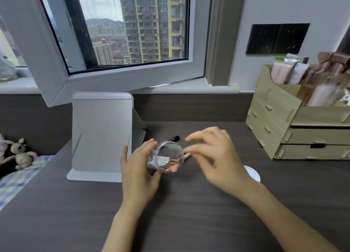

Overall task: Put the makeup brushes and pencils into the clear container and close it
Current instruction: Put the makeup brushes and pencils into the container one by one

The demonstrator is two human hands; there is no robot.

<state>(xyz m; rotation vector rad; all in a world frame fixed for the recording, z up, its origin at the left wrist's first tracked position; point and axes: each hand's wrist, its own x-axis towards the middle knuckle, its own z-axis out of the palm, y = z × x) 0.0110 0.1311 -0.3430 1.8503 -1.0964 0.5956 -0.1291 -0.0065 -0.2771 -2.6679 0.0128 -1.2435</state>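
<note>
Gripping the tilted clear container, left hand wraps it; right hand hovers spread, empty.

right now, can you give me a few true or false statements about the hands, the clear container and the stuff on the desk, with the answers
1. The left hand holds the clear round plastic container tilted on its side. True.
2. The right hand grips a brush. False: its fingers are spread and hold nothing.
3. Rose-gold brush handles lie inside the container. True.
4. The black pencil is in the container. False: it lies on the dark wooden desk behind it.
5. The light wooden drawer organiser stands at the left. False: it stands at the right.
</note>
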